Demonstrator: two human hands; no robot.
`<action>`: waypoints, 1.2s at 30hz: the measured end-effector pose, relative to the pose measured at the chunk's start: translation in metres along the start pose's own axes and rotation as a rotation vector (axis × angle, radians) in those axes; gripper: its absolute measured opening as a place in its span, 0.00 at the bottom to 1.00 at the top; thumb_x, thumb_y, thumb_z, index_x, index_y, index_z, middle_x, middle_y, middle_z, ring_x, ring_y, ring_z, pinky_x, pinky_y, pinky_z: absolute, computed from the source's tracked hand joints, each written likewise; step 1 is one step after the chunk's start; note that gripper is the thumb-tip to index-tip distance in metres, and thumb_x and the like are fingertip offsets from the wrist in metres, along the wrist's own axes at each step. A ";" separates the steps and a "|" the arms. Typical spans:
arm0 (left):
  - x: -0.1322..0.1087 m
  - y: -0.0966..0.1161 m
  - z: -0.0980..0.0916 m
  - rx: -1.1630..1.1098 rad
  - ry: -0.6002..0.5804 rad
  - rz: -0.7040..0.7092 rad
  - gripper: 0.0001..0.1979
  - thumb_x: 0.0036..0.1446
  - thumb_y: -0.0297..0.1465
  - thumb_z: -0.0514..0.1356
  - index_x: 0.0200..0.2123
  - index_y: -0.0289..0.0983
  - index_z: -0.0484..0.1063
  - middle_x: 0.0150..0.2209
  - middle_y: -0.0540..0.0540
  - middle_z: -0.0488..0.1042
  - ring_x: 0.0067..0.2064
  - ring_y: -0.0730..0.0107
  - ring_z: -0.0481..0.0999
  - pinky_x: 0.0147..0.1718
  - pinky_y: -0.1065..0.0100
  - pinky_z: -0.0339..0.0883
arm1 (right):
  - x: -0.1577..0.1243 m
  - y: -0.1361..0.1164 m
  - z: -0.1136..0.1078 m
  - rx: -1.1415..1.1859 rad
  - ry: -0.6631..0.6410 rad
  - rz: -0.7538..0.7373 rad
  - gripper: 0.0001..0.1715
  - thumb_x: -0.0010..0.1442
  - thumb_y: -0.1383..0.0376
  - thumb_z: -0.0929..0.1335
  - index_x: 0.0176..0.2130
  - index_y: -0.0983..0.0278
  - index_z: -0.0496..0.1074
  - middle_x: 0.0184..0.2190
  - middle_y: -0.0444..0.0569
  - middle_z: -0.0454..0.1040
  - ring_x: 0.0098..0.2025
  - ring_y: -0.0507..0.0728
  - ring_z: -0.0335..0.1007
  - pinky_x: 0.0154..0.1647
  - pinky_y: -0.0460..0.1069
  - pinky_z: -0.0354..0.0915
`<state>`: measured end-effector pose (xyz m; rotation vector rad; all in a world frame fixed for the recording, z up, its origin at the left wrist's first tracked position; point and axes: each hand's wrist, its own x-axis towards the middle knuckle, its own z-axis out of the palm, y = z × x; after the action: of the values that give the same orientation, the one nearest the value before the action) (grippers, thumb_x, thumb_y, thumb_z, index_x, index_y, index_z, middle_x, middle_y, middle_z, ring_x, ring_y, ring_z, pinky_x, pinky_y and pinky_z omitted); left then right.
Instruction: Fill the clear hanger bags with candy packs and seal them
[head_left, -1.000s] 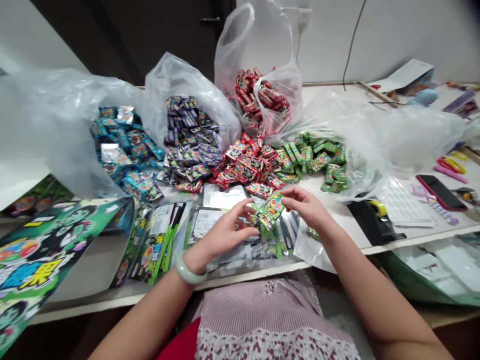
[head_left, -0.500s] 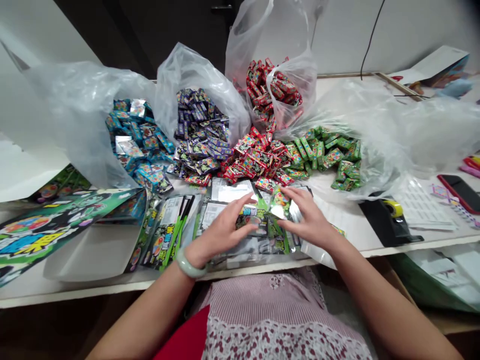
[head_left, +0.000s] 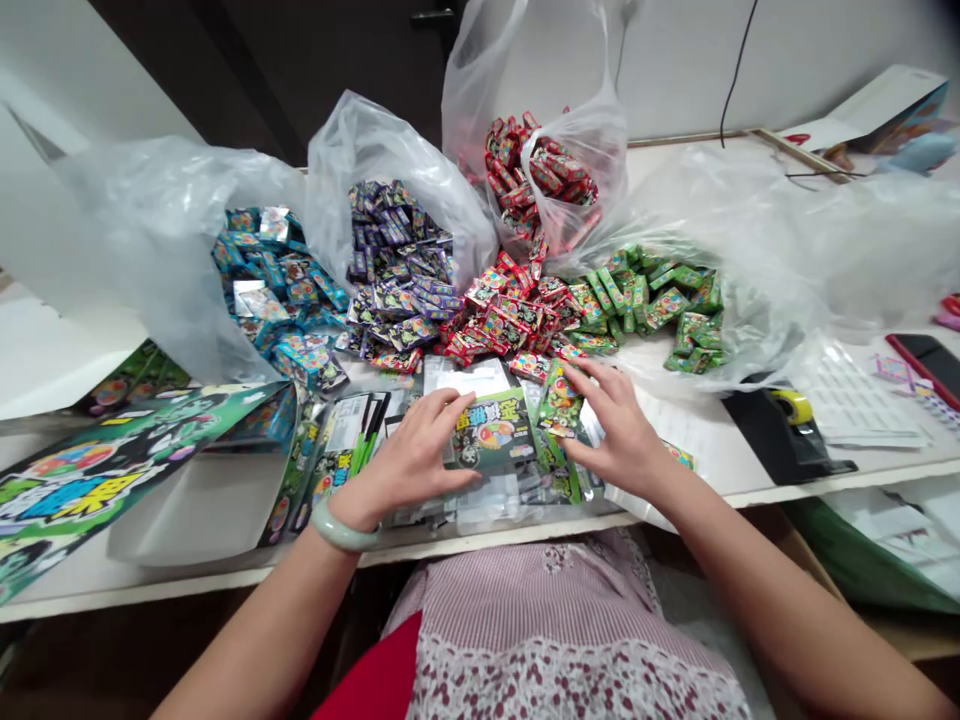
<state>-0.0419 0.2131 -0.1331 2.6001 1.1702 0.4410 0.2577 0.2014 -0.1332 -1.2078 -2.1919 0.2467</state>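
Note:
My right hand [head_left: 619, 430] grips a small green candy packet [head_left: 561, 398] at its right side, between thumb and fingers. Just left of it lies a flat black-and-green printed pouch [head_left: 491, 430] with a colourful picture. My left hand [head_left: 412, 452], with a pale green bangle at the wrist, is at the pouch's left edge, thumb and fingers apart. More clear-and-printed pouches [head_left: 487, 505] lie beneath, partly covered. Behind the hands spread heaps of red packets [head_left: 506, 315], purple packets [head_left: 405, 260], green packets [head_left: 660, 300] and blue packets [head_left: 281, 275].
Clear plastic bags [head_left: 390, 140] stand around the heaps. An open printed carton [head_left: 195, 510] is at the left, beside pouches with green sticks [head_left: 364, 435]. A black tape dispenser [head_left: 787, 430] and a red-edged phone [head_left: 926, 370] lie at the right.
My left hand has shifted left, uncovering the printed pouch. The green packet in my right hand has turned its printed face toward me.

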 end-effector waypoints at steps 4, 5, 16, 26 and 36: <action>-0.001 0.001 0.003 0.010 0.001 0.028 0.47 0.49 0.43 0.68 0.65 0.37 0.48 0.58 0.33 0.58 0.59 0.44 0.61 0.56 0.45 0.62 | 0.008 -0.009 -0.005 0.063 -0.080 -0.118 0.49 0.54 0.64 0.69 0.68 0.55 0.45 0.64 0.54 0.54 0.64 0.66 0.51 0.63 0.64 0.53; 0.000 0.002 0.004 0.009 -0.002 0.033 0.46 0.49 0.43 0.68 0.65 0.37 0.48 0.58 0.33 0.58 0.59 0.43 0.61 0.56 0.45 0.62 | 0.010 -0.011 -0.004 0.064 -0.083 -0.124 0.49 0.54 0.63 0.69 0.68 0.55 0.44 0.64 0.54 0.54 0.64 0.66 0.51 0.63 0.64 0.53; -0.008 -0.001 -0.001 -0.138 0.032 -0.003 0.46 0.48 0.43 0.68 0.65 0.41 0.49 0.58 0.38 0.57 0.59 0.48 0.61 0.58 0.48 0.62 | 0.006 0.004 0.001 -0.081 -0.135 -0.038 0.47 0.55 0.63 0.69 0.67 0.57 0.46 0.62 0.55 0.56 0.62 0.67 0.53 0.62 0.64 0.56; -0.009 -0.002 0.004 -0.083 -0.085 0.045 0.48 0.49 0.44 0.67 0.66 0.40 0.45 0.60 0.35 0.55 0.61 0.45 0.58 0.59 0.45 0.59 | 0.016 -0.002 -0.029 -0.094 -0.555 -0.230 0.43 0.50 0.68 0.71 0.63 0.63 0.59 0.62 0.56 0.60 0.62 0.66 0.54 0.62 0.63 0.55; 0.000 0.009 0.009 -0.261 -0.058 0.013 0.45 0.47 0.39 0.68 0.64 0.41 0.50 0.58 0.37 0.57 0.59 0.49 0.62 0.58 0.49 0.62 | 0.030 -0.001 -0.027 -0.053 -0.545 -0.196 0.44 0.51 0.67 0.73 0.63 0.64 0.57 0.63 0.61 0.58 0.63 0.68 0.55 0.61 0.64 0.58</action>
<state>-0.0326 0.2061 -0.1385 2.3814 1.0038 0.4820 0.2615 0.2221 -0.0987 -1.0245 -2.7799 0.4830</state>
